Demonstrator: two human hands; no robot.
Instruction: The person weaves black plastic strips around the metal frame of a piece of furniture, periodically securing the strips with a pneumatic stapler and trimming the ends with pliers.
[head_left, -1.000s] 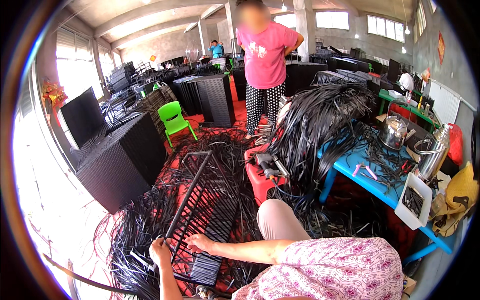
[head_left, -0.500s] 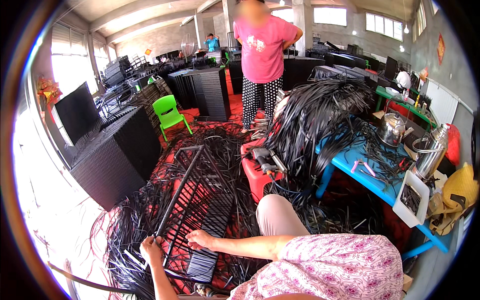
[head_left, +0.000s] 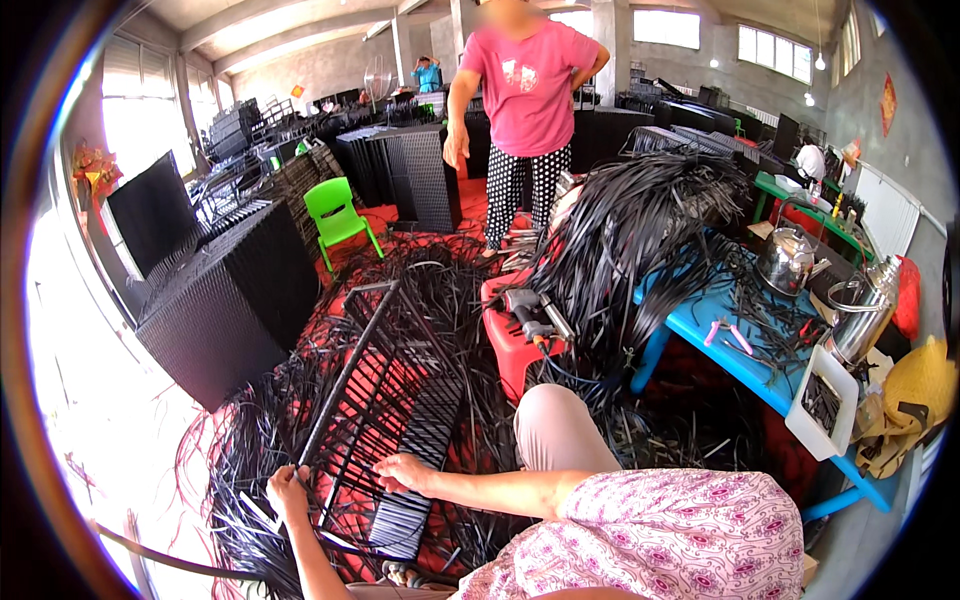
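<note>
A black frame [head_left: 345,375], crossed by rows of black strips, leans in front of me, with a denser band of strips [head_left: 402,518] at its lower end. At the frame's left rail, my left hand [head_left: 287,492] is closed, thumb and fingertips together; what they pinch is too small to make out. My right hand [head_left: 405,473] hovers over or touches the strips inside the frame, its fingers bent and slightly apart, with nothing visible in them. Loose black strips [head_left: 240,500] lie heaped around the frame and under my left wrist.
A red stool [head_left: 508,345] bears a nail gun [head_left: 535,315] with a hose. To the right stands a blue table [head_left: 690,325] with pliers [head_left: 730,335], a kettle [head_left: 785,262] and a white bin [head_left: 822,405]. A person in pink [head_left: 525,85] stands ahead, near a green chair [head_left: 337,215].
My left hand and the frame have shifted slightly left in view; the right hand stays nearly in place. The person ahead has swung one arm down and forward.
</note>
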